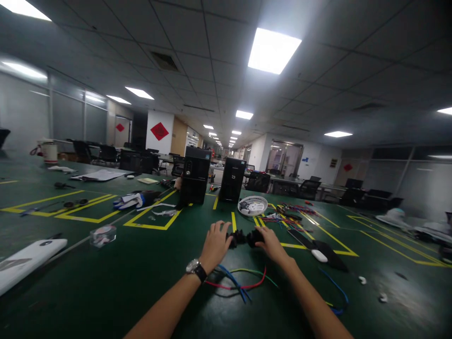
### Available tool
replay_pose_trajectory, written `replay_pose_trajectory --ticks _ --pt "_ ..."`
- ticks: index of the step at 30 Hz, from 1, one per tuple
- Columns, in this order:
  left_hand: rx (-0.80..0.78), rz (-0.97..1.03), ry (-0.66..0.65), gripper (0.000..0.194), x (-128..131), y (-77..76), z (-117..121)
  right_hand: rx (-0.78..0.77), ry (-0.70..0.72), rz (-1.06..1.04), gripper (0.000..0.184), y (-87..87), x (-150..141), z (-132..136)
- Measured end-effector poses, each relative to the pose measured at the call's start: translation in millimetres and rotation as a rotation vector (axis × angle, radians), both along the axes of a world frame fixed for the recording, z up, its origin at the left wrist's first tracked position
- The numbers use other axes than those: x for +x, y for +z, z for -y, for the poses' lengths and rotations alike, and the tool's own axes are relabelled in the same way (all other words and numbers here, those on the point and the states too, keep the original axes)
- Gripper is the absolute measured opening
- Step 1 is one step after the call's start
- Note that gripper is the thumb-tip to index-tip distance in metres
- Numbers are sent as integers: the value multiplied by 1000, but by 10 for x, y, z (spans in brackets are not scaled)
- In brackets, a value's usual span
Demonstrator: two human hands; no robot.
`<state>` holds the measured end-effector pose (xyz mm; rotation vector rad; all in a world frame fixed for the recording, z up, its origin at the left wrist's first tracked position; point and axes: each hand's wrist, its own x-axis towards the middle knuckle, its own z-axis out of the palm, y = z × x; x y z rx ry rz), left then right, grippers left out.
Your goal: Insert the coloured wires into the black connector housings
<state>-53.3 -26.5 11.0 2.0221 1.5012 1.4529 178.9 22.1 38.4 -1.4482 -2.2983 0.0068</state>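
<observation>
Several small black parts, too dark and blurred to name, sit in a row on the green table. My left hand, with a watch on its wrist, curls its fingers against the left end of the row. At the right end, my right hand closes its thumb and fingers around a black part. Nearer to me, between my forearms, lie loose blue, red and green wires.
Two black computer towers stand ahead, beside a white round basket. Right of it lie tangled wires, a phone and a white mouse. At left are gloves, a clear box and a white device.
</observation>
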Motion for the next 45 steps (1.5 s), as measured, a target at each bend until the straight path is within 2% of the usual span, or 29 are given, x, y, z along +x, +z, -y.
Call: replay_pose_trajectory --ticks 2,4,9,12,15,19,22,24,27,29,33,36,39,40,42,45 --pt "-22 -228 135 41 -136 -67 -38 -53 -109 33 60 -97 144 -156" --pt "-113 -336 189 40 -234 -159 -90 -71 -128 25 62 -180 229 -266" --pt "-176 -335 126 37 -313 -328 -224 -71 -139 0 61 -297 307 -332" --pt "-182 -335 110 37 -286 -327 -253 -63 -142 -27 60 -318 326 -284" --pt "-197 -365 109 38 -255 -277 -233 -54 -116 -55 59 -261 320 -211" --pt "-231 -419 95 37 -249 -190 -211 -20 -110 -91 42 -25 398 -40" --pt "-273 -471 35 39 -227 -130 -266 -23 -94 -90 27 157 641 211" --pt "-296 -492 -21 41 -162 -98 -344 -50 -74 -61 21 215 868 430" --pt "-315 -502 -100 41 40 -66 -476 -164 -90 15 17 199 1163 751" --pt "-319 -495 -135 41 220 -56 -537 -229 -129 55 18 145 1243 914" --pt "-304 -453 -112 44 487 -56 -510 -211 -150 125 20 2 1100 1059" --pt "-275 -409 -90 53 462 -63 -389 -178 -159 191 13 -66 944 1051" --pt "-273 -237 -98 59 291 -50 -239 -136 -148 182 8 -23 882 1029" --pt "-304 -91 -118 58 232 -41 -191 -131 -145 143 9 23 865 1023" --pt "-395 325 -200 53 147 -15 -108 -135 -117 4 12 155 787 1012" --pt "-462 907 -326 44 123 33 -22 -108 -9 -249 16 365 472 984"
